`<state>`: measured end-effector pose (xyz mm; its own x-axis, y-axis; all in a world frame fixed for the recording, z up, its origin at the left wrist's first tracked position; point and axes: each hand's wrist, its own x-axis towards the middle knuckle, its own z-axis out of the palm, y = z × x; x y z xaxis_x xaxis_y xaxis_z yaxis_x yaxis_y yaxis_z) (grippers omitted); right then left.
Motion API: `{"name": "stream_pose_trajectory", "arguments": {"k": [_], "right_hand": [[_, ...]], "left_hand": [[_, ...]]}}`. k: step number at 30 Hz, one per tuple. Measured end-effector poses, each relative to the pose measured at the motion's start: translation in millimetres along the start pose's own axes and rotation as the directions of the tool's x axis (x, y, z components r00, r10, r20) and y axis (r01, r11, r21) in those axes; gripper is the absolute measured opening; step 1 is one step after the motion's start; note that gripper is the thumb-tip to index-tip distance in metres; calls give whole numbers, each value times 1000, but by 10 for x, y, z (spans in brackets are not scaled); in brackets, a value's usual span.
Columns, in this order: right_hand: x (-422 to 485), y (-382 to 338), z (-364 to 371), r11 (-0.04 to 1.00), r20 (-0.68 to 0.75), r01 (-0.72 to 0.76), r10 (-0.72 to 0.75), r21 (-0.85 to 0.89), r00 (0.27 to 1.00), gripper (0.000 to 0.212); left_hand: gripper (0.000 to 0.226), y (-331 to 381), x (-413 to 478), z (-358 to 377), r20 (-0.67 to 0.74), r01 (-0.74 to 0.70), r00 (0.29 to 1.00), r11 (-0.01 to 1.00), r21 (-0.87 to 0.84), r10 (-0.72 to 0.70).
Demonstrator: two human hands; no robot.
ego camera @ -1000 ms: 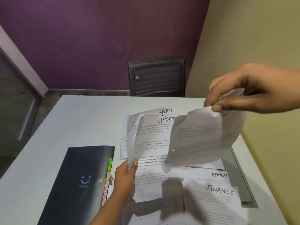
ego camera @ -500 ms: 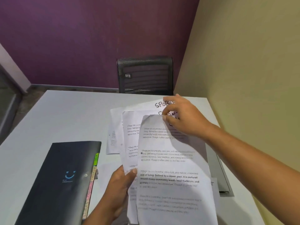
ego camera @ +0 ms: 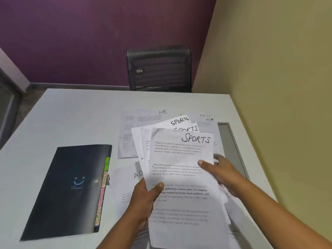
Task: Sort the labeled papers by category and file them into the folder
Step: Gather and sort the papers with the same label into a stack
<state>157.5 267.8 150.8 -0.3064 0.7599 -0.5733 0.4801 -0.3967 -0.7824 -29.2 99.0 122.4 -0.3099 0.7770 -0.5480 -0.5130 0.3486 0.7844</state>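
Head view: both hands (ego camera: 143,196) (ego camera: 221,174) grip SPORTS sheets (ego camera: 183,177) over white table (ego camera: 71,119); purple wall (ego camera: 89,33), possibly chair (ego camera: 159,69).

Folder (ego camera: 71,187) left of papers (ego camera: 181,177)

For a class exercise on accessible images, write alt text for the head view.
Two hands hold a fanned stack of papers headed SPORTS above a white table: left hand at the left edge, right hand at the right. A closed dark folder lies left; HR papers lie behind.
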Motion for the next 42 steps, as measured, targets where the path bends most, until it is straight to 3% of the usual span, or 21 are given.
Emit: {"name": "stream_pose_trajectory", "arguments": {"k": [3,7,13,16,19,22,25,27,29,31,32,33,35,38,42], "right_hand": [[-82,453,65,983,130,-32,8,180,992,36],[-227,623,112,974,55,94,-107,208,993,21],[-343,480,83,952,-113,303,-297,40,948,29],[-313,444,122,935,-189,351,-337,48,923,25],[-298,432,151,954,-185,293,-276,69,943,36],[-308,448,168,898,-116,439,-435,7,893,28],[-388,372,213,885,-7,459,-461,-70,887,34],[-347,392,233,903,-1,418,-420,-97,908,56],[-247,451,225,908,-19,410,-413,-90,910,39],[-172,482,253,919,-45,390,-393,-53,919,35],[-135,514,246,916,-30,395,-398,-74,917,31],[-82,540,226,912,-22,393,-398,-120,917,28],[32,566,205,931,-5,350,-352,-107,936,28],[189,605,240,958,45,271,-268,-94,962,43],[435,650,275,964,24,202,-201,-173,979,30]], "left_hand": [[27,-88,-1,-54,14,41,999,996,80,-42],[36,-136,4,-73,34,38,999,991,130,-42],[22,24,11,6,16,-205,978,948,242,207],[22,61,95,27,-10,-316,943,904,288,332],[36,99,101,89,-11,-423,894,850,314,449],[39,43,135,93,-14,-486,848,786,381,530],[39,4,173,90,14,-504,826,728,464,563],[38,-21,236,59,0,-490,837,750,445,547],[29,0,267,75,-5,-447,866,780,437,499],[6,14,307,53,-16,-392,897,812,432,441],[31,-21,370,16,-21,-361,912,823,438,410],[40,15,378,35,-19,-369,902,792,486,432],[24,18,506,-9,4,-420,876,757,501,483],[32,-38,699,-75,27,-427,869,719,548,495],[19,-89,924,-79,28,-359,910,752,553,414]]}}
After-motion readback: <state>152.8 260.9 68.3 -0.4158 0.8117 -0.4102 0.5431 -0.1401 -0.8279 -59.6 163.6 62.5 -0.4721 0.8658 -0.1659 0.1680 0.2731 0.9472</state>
